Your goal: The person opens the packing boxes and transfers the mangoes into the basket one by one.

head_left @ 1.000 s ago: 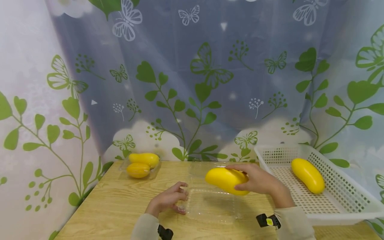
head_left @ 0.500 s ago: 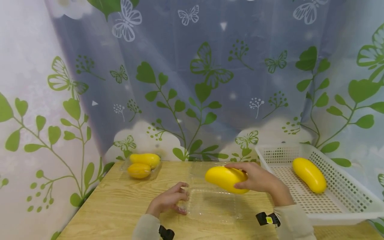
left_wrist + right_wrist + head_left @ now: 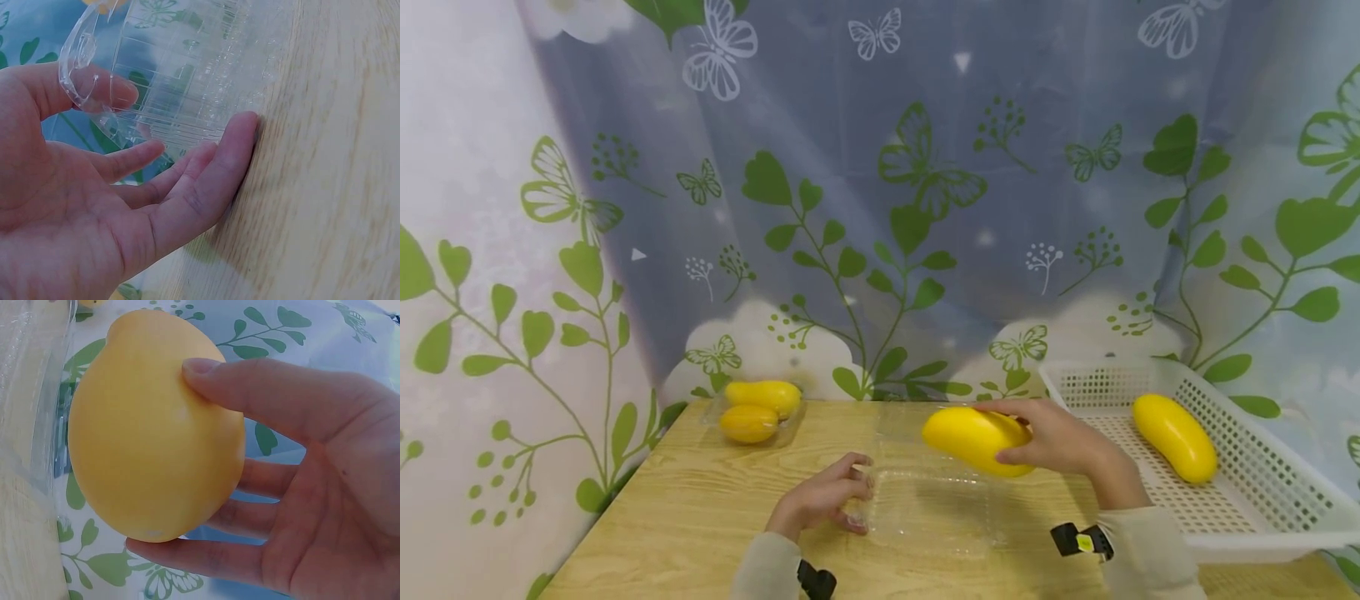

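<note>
This looks like a little set-up corner made for filming, not a real kitchen. A curtain with green leaves and butterflies hangs all around the wooden desk. A white basket sits at the desk's right edge.

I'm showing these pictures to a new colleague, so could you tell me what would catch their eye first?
The bright yellow mango gripped in the right hand, above the clear plastic container that the left hand holds at its edge. Then another mango in the white basket at right.
</note>
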`<state>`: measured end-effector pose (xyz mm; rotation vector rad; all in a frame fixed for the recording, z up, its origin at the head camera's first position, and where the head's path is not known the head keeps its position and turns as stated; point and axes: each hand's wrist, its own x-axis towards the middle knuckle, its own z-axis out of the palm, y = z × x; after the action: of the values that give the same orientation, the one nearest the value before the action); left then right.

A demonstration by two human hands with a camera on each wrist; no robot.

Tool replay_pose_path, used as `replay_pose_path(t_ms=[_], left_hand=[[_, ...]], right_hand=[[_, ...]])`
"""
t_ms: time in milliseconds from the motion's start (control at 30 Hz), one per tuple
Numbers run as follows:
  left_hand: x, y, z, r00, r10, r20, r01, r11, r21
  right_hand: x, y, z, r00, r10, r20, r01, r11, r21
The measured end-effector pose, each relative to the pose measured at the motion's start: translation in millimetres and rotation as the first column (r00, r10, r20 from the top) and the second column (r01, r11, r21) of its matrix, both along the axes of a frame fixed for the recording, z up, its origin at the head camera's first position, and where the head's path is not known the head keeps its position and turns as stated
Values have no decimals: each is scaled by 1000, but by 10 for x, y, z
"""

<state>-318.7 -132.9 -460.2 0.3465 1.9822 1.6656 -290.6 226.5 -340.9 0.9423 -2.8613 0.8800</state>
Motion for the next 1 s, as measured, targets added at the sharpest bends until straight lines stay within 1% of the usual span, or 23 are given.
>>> replay_pose_path(t_ms=[133,433,667,800,933,1000], left_hand=[[3,-2,-1,1000,0,3,0,1000,2],[9,-4,2,1000,2,-3,-2,1000,-4],[27,-15,28,1000,0,-4,0,1000,-5],[28,-12,24,1000,5,-9,-5,1000,-6],[17,-7,17,1000,4,-11,-4,1000,-13],[11,-7,16,1000,0,-12,-1,1000,-18]], right_hand=[[-7,17,6,1000,-1,17,2,1000,-5],[-8,87,68,1000,-24,19,24,999,25],[-27,196,127,999,-47,-23,48,996,74],[-48,252,164,998,-43,-37,46,996,78],[-49,308,216,998,-50,-26,51,996,71],[-47,335,243,998,-56,-1,56,997,61]])
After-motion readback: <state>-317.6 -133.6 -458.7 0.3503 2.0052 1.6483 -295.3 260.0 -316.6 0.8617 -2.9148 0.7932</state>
